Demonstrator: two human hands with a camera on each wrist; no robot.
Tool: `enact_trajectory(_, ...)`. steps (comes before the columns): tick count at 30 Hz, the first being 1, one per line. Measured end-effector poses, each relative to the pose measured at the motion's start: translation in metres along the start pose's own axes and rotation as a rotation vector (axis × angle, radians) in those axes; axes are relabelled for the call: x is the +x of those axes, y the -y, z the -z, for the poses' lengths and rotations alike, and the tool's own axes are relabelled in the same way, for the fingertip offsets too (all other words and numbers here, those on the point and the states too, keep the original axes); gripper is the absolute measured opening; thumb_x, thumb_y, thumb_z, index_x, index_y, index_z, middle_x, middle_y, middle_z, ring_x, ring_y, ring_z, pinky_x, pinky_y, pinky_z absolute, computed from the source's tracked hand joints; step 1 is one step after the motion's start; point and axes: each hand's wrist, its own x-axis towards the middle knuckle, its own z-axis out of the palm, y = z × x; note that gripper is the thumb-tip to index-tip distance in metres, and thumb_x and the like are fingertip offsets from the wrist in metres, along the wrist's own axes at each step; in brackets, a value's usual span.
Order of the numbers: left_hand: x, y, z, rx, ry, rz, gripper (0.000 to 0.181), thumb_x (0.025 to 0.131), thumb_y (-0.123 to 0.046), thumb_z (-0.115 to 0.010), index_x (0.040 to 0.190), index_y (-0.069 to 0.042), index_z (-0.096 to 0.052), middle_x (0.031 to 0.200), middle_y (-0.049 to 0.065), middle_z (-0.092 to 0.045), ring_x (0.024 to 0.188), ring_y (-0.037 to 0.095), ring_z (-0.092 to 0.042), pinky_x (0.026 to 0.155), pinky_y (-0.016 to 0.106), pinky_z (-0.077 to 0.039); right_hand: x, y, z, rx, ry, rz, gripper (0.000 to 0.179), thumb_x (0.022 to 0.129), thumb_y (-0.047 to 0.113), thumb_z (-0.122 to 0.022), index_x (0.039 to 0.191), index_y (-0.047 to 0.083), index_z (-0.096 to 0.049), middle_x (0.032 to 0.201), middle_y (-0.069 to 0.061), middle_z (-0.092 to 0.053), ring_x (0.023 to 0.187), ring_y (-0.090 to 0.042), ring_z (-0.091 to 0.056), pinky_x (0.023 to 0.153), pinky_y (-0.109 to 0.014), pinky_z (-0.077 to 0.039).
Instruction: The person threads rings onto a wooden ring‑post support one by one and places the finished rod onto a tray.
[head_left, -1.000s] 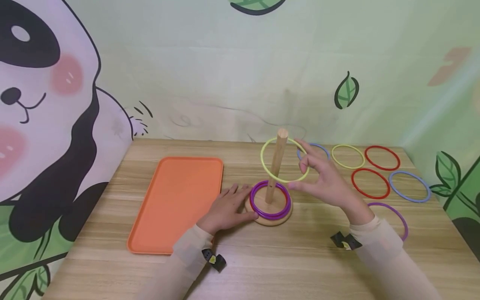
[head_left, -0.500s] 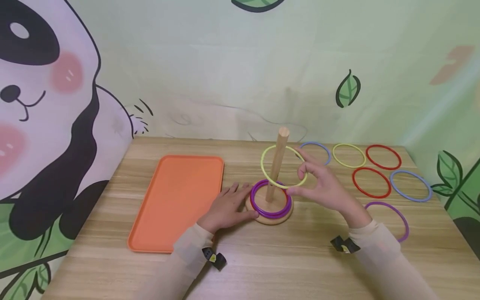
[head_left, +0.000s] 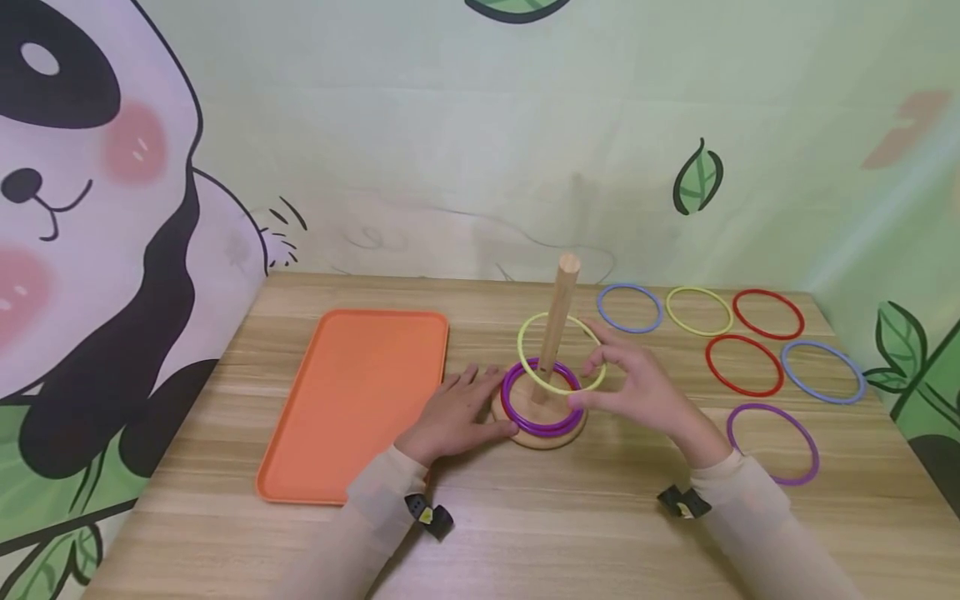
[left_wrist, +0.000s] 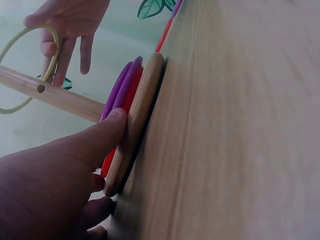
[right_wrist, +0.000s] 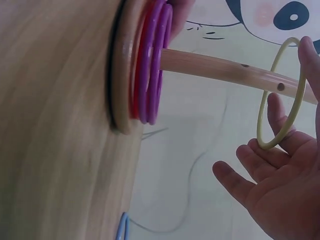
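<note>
A round wooden base [head_left: 542,443] with an upright peg [head_left: 558,308] stands at mid-table. Two purple rings [right_wrist: 146,80] lie stacked over a red ring [right_wrist: 135,90] around the foot of the peg. My right hand [head_left: 641,383] pinches a yellow ring [head_left: 519,343] between thumb and fingers; the ring encircles the peg partway down, above the stack, as both wrist views show. My left hand [head_left: 453,421] rests against the base's left side with fingers extended, its thumb [left_wrist: 112,122] touching the edge of the stacked rings and base.
An orange tray [head_left: 352,408] lies to the left. Loose rings lie on the right: blue [head_left: 630,331], yellow [head_left: 697,336], two red with one nearer [head_left: 738,394], another blue [head_left: 825,403], and purple [head_left: 797,482]. A printed wall backdrop stands behind the table.
My right hand has moved down and slightly left, lowering the yellow ring along the peg from near its top. My left hand has stayed at the base.
</note>
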Motion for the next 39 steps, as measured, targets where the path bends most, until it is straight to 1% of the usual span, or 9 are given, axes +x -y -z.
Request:
enact_trajectory(3, 0.000, 0.000, 0.000, -0.004, -0.001, 0.000, 0.091, 0.096, -0.064, -0.066, 0.168, -0.019, -0.033, 0.169, 0.010, -0.036, 0.159, 0.039, -0.021, 0.129, 0.057, -0.016, -0.001, -0.003, -0.002, -0.016, 0.009, -0.023, 0.029, 0.074, 0.016, -0.097, 0.091, 0.007, -0.075, 0.163, -0.022, -0.043, 0.152, -0.047, -0.034, 0.124, -0.068, -0.021)
enact_trajectory(6, 0.001, 0.000, 0.000, -0.010, -0.005, -0.002, 0.091, 0.096, -0.064, -0.066, 0.167, -0.020, -0.033, 0.169, 0.011, -0.037, 0.159, 0.039, -0.021, 0.129, 0.057, -0.016, -0.002, -0.005, -0.005, -0.026, 0.020, -0.037, 0.031, 0.073, 0.018, -0.098, 0.095, 0.007, -0.078, 0.162, -0.020, -0.045, 0.151, -0.046, -0.037, 0.124, -0.066, -0.022)
enact_trajectory(10, 0.001, 0.000, 0.000, -0.013, -0.011, -0.002, 0.090, 0.096, -0.064, -0.067, 0.167, -0.019, -0.034, 0.168, 0.011, -0.037, 0.159, 0.039, -0.022, 0.129, 0.057, -0.016, -0.002, -0.007, -0.007, -0.037, 0.036, -0.049, 0.032, 0.073, 0.019, -0.099, 0.096, 0.009, -0.080, 0.161, -0.021, -0.046, 0.150, -0.046, -0.039, 0.124, -0.064, -0.025)
enact_trajectory(16, 0.000, 0.000, 0.000, -0.013, -0.006, 0.001, 0.090, 0.096, -0.063, -0.067, 0.167, -0.017, -0.035, 0.168, 0.011, -0.037, 0.159, 0.039, -0.022, 0.129, 0.057, -0.016, -0.003, -0.009, -0.010, -0.070, 0.072, -0.093, 0.036, 0.074, 0.026, -0.098, 0.097, 0.006, -0.080, 0.161, -0.026, -0.044, 0.149, -0.050, -0.038, 0.122, -0.067, -0.026)
enact_trajectory(20, 0.000, -0.002, 0.002, -0.017, -0.006, -0.006, 0.090, 0.096, -0.062, -0.067, 0.166, -0.015, -0.036, 0.167, 0.013, -0.038, 0.159, 0.041, -0.023, 0.129, 0.058, -0.017, -0.003, -0.012, -0.012, -0.071, 0.095, -0.093, 0.037, 0.074, 0.026, -0.098, 0.098, 0.005, -0.080, 0.162, -0.025, -0.043, 0.149, -0.050, -0.038, 0.122, -0.067, -0.027)
enact_trajectory(23, -0.001, -0.002, 0.003, -0.014, -0.006, -0.010, 0.090, 0.096, -0.061, -0.068, 0.166, -0.014, -0.036, 0.167, 0.014, -0.038, 0.158, 0.041, -0.023, 0.128, 0.058, -0.017, -0.003, -0.013, -0.013, -0.065, 0.101, -0.090, 0.035, 0.074, 0.026, -0.098, 0.095, 0.005, -0.079, 0.162, -0.026, -0.043, 0.149, -0.049, -0.038, 0.122, -0.067, -0.027)
enact_trajectory(28, 0.000, 0.000, 0.000, -0.008, -0.004, -0.007, 0.091, 0.096, -0.062, -0.067, 0.166, -0.015, -0.035, 0.168, 0.012, -0.037, 0.159, 0.039, -0.022, 0.129, 0.057, -0.016, -0.003, -0.016, -0.016, -0.069, 0.104, -0.099, 0.033, 0.073, 0.027, -0.099, 0.089, 0.008, -0.077, 0.161, -0.025, -0.043, 0.149, -0.050, -0.039, 0.122, -0.067, -0.028)
enact_trajectory(32, 0.000, 0.000, 0.000, -0.006, -0.005, -0.010, 0.091, 0.096, -0.063, -0.067, 0.166, -0.015, -0.035, 0.168, 0.012, -0.037, 0.159, 0.039, -0.023, 0.129, 0.057, -0.015, -0.002, -0.019, -0.018, -0.078, 0.110, -0.100, 0.033, 0.073, 0.027, -0.099, 0.088, 0.009, -0.077, 0.160, -0.025, -0.045, 0.148, -0.050, -0.040, 0.122, -0.066, -0.029)
enact_trajectory(39, 0.000, 0.000, 0.000, -0.010, -0.002, -0.007, 0.091, 0.096, -0.063, -0.067, 0.167, -0.015, -0.034, 0.169, 0.011, -0.036, 0.159, 0.038, -0.022, 0.129, 0.056, -0.015, -0.001, -0.021, -0.020, -0.085, 0.132, -0.109, 0.032, 0.073, 0.029, -0.099, 0.085, 0.010, -0.076, 0.160, -0.026, -0.044, 0.149, -0.050, -0.038, 0.122, -0.065, -0.028)
